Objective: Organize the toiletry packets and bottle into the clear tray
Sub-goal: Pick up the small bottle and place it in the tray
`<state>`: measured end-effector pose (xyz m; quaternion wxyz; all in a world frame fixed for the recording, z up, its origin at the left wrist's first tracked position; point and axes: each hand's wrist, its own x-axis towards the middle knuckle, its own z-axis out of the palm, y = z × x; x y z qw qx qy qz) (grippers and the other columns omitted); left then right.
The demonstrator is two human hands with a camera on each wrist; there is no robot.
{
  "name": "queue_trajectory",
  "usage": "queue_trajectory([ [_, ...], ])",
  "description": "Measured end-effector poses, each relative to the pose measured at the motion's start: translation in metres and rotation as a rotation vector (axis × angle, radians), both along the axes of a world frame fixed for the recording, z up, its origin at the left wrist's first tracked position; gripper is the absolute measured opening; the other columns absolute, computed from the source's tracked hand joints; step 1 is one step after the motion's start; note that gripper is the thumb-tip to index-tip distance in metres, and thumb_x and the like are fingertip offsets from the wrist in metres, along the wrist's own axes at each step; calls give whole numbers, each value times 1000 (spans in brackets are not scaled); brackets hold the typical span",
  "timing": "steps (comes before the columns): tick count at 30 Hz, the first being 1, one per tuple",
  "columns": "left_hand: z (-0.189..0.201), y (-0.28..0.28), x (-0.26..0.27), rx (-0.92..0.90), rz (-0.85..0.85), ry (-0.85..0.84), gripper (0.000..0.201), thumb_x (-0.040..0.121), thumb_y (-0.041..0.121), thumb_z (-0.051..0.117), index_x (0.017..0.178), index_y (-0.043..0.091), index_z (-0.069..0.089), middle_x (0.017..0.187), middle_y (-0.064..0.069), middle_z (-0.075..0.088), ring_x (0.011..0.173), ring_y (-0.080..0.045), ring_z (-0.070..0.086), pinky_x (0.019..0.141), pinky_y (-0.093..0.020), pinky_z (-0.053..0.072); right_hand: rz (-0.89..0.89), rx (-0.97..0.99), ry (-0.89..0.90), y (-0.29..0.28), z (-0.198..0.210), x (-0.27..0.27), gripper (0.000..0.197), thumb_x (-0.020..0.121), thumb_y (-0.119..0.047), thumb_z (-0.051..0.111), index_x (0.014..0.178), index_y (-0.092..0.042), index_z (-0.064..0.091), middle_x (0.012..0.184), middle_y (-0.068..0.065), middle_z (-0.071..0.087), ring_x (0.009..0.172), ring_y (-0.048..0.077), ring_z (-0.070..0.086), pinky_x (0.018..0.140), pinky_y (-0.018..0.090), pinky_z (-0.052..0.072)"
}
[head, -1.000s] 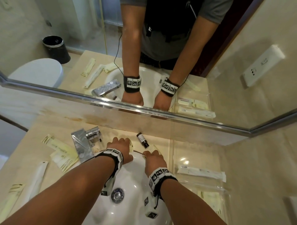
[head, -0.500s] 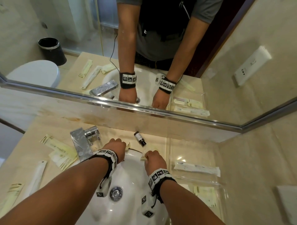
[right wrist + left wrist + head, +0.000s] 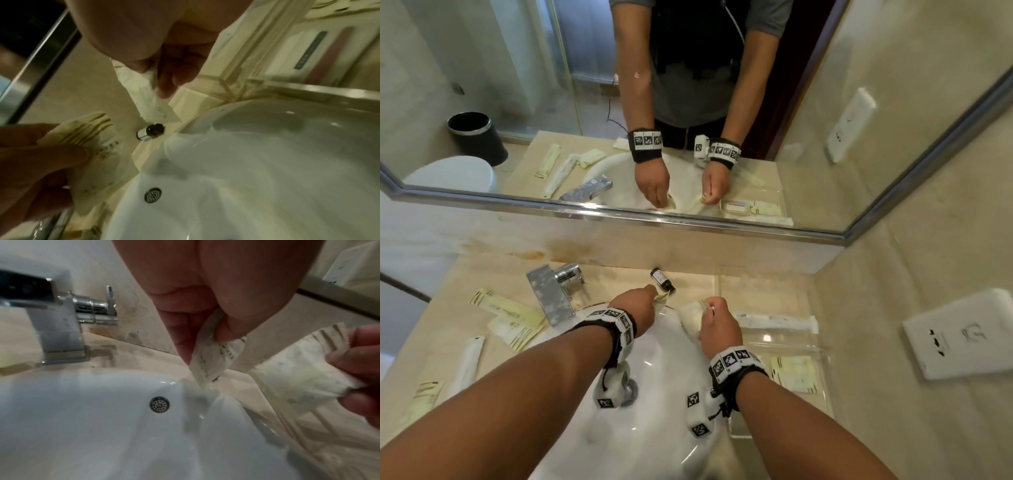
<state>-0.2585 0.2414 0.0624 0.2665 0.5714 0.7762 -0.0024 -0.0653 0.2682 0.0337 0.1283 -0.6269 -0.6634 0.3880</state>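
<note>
My left hand pinches a pale yellow striped packet between thumb and fingers, above the back rim of the sink. My right hand pinches a second pale packet just to its right; the right wrist view shows this packet hanging from the fingers. A small dark bottle lies on its side on the counter, just behind both hands. The clear tray stands right of the sink and holds a long white packet and a yellow packet.
A chrome faucet stands at the back left of the white sink. Several more packets lie on the counter left of it. The mirror rises behind the counter, and a wall socket sits on the right.
Both hands were down at the sink's back rim on the packets; now each has lifted a packet clear, and the right one has drawn slightly towards the tray.
</note>
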Motion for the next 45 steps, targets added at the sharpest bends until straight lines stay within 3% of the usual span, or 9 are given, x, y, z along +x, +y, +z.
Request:
queue_trajectory([
  [6,12,-7,50,72,7,-120,37,91,23,43,127,21,51,108,-13,68,96,-32,64,81,-34,51,-240,-63,274,-10,9,56,29,93,-30,55,121,-37,59,102,-1,72,79,24,72,70,38,61],
  [10,17,-9,85,109,-46,-164,26,92,25,47,116,21,55,99,-7,68,89,-28,63,75,-32,50,-335,-111,360,-14,21,100,25,90,-20,69,112,-30,65,91,2,74,58,15,67,48,29,53],
  [16,19,-11,118,124,-102,-171,28,93,25,46,120,19,53,104,-9,68,91,-29,63,73,-32,49,-438,-111,259,-17,7,157,13,88,-23,66,81,-13,71,66,2,68,58,18,61,57,28,50],
  [21,15,-10,130,74,-98,-153,29,97,22,40,123,15,49,104,-12,66,87,-30,60,71,-31,44,-439,-190,262,-21,-6,169,28,88,-23,59,87,5,62,65,8,57,53,18,53,54,27,43],
  [25,14,-12,134,72,-103,-132,26,99,23,37,120,13,49,95,-10,66,83,-29,61,67,-32,43,-404,-290,231,-21,-15,169,12,95,-16,52,89,-10,60,72,9,60,51,15,57,50,23,42],
  [30,10,-17,131,69,-87,-121,27,98,24,38,120,16,51,92,-8,66,82,-26,62,67,-32,46,-400,-363,188,-19,-23,160,34,99,-16,48,132,-11,58,89,12,68,48,11,56,33,14,34],
  [35,4,-23,127,83,-57,-157,30,97,24,41,127,20,44,86,-7,66,77,-25,62,67,-33,50,-376,-397,122,-21,-29,151,33,98,-19,48,127,-7,59,76,9,71,52,16,59,44,22,46],
  [39,1,-22,132,80,-55,-176,27,98,28,41,124,20,43,86,-5,66,76,-24,62,64,-32,47,-280,-297,-89,-22,-38,148,39,90,-34,53,122,-14,63,119,12,70,85,22,65,74,33,57],
  [45,0,-16,141,61,-65,-197,25,98,31,43,120,19,43,88,-3,64,77,-23,61,67,-32,49,-161,-204,-272,-26,-35,156,62,98,-27,52,156,-18,34,150,9,38,76,14,53,58,23,40],
])
